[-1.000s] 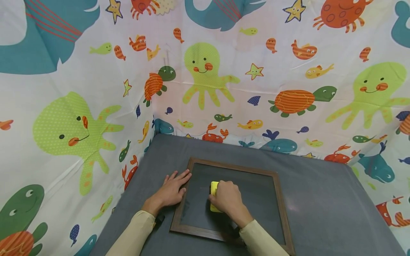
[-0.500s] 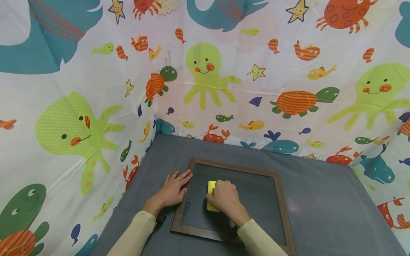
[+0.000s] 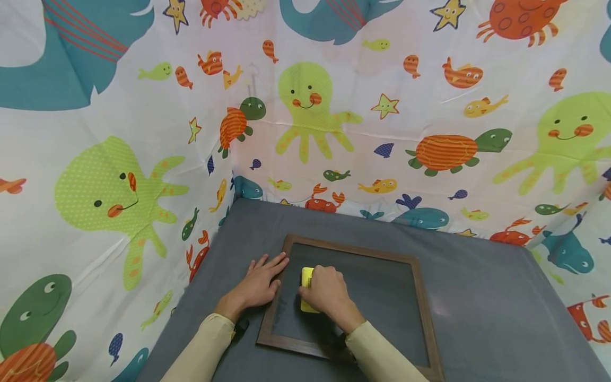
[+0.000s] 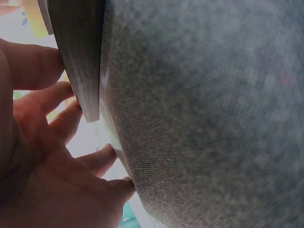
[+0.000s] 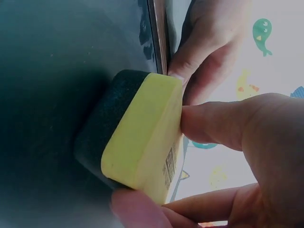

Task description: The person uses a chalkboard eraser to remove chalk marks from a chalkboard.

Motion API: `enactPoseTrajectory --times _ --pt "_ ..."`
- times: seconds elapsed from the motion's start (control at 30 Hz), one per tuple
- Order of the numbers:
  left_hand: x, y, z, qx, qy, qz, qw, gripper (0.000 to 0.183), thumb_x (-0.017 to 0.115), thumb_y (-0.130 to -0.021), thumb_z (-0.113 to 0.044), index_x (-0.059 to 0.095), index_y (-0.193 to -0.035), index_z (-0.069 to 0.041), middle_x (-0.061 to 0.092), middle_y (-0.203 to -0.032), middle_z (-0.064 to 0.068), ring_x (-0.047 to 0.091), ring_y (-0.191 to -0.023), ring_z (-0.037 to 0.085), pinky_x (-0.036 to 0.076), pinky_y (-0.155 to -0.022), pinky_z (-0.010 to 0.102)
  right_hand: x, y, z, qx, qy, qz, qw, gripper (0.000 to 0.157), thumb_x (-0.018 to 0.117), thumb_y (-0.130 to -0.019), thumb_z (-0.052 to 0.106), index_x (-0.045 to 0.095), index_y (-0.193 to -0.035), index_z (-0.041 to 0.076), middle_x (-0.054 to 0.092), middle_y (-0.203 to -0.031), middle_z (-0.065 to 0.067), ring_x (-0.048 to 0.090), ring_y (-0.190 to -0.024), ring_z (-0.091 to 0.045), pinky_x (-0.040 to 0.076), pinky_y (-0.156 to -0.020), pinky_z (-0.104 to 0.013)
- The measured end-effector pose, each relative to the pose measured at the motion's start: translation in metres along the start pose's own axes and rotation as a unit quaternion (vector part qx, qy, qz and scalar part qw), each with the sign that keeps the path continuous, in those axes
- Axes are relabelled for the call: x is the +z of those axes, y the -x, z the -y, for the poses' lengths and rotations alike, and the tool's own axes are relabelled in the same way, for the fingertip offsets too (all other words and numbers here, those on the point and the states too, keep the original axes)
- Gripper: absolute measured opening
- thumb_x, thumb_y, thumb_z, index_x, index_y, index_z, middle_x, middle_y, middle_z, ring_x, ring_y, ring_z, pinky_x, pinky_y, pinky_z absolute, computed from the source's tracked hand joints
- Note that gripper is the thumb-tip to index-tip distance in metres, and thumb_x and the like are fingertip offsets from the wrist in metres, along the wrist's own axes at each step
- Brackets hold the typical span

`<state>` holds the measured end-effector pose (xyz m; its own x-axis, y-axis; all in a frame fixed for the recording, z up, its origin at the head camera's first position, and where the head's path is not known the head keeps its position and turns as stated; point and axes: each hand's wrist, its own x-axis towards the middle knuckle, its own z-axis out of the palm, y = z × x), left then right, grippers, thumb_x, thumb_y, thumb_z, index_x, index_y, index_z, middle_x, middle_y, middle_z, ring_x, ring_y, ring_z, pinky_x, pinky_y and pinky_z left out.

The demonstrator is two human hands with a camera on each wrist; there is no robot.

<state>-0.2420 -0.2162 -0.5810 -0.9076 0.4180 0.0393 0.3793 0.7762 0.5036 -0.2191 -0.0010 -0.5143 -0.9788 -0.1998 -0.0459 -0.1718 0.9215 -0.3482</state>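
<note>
A chalkboard [image 3: 377, 307] with a brown wooden frame lies flat on the dark grey cloth. My right hand [image 3: 329, 294] grips a chalkboard eraser [image 3: 307, 305] with a yellow top and a dark felt underside. In the right wrist view, thumb and fingers hold the yellow part of the eraser [image 5: 137, 128], its felt down against the board. With fingers spread, my left hand [image 3: 255, 284] rests along the frame's left side. The left wrist view has its thumb and two fingertips at the wooden frame [image 4: 83, 61], the other fingertips on the cloth.
Grey cloth [image 3: 482, 313] covers the surface around the board. White curtains [image 3: 348, 85] printed with sea animals rise at the back and both sides. Small dark marks [image 5: 145, 35] show on the board near its frame in the right wrist view.
My right hand has slid the eraser leftward across the board, closer to the frame's left side. The left hand keeps its place on the frame. The head view has shifted slightly.
</note>
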Motion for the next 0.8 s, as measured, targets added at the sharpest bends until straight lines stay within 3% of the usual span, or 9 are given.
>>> enactPoseTrajectory --times 0.37,0.8 --pt "0.001 -0.001 0.0 -0.01 -0.003 0.004 0.9999 0.06 0.055 -0.102 -0.018 0.034 -0.158 -0.02 0.023 -0.167 -0.003 0.018 -0.152 0.045 0.01 -0.116 0.073 0.003 -0.005 0.012 0.0 0.014 0.005 1.0 0.036 0.077 -0.083 0.041 0.062 -0.079 0.009 0.053 -0.062 -0.003 0.051 -0.047 -0.017 0.044 -0.042 -0.03" --pt "0.002 -0.002 -0.002 -0.006 -0.009 0.003 0.9999 0.059 0.055 -0.102 -0.018 0.035 -0.158 -0.018 0.024 -0.167 -0.001 0.019 -0.151 0.046 0.012 -0.115 0.074 0.01 -0.007 0.007 0.026 0.013 -0.007 1.0 0.06 0.081 -0.076 0.055 0.063 -0.095 0.001 0.053 -0.071 -0.006 0.052 -0.056 -0.02 0.05 -0.051 -0.034"
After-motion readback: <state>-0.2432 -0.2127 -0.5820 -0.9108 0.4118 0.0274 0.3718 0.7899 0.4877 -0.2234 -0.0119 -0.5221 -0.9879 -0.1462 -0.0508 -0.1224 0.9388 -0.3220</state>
